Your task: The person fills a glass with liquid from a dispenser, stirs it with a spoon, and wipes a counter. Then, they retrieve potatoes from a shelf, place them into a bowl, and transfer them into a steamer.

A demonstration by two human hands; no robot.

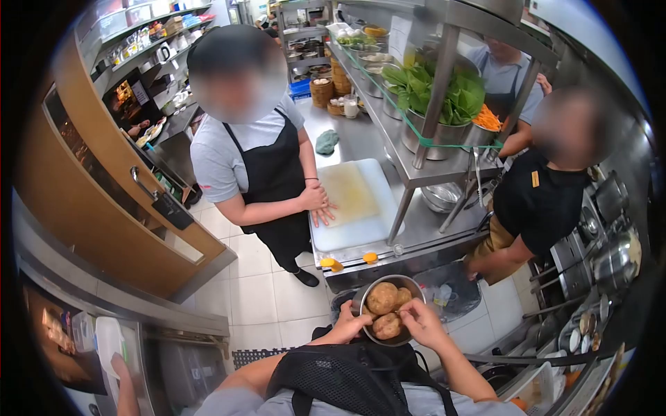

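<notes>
A round metal pot (362, 297) is held in front of my body, with several brown potatoes (382, 298) inside it. My left hand (349, 324) is closed on the pot's near left rim. On the opposite side, my right hand (421, 323) grips the right rim, its fingertips bent over the edge close to a potato (387, 326). The lower part of the pot is hidden by my hands and my dark apron (333, 381).
Beyond the pot stands a steel counter with a white cutting board (347, 239) and two yellow-handled items (331, 264) at its edge. A person in a black apron (267, 177) leans on the board. Another person (534, 208) stands right. A shelf holds a pot of leafy greens (433, 97).
</notes>
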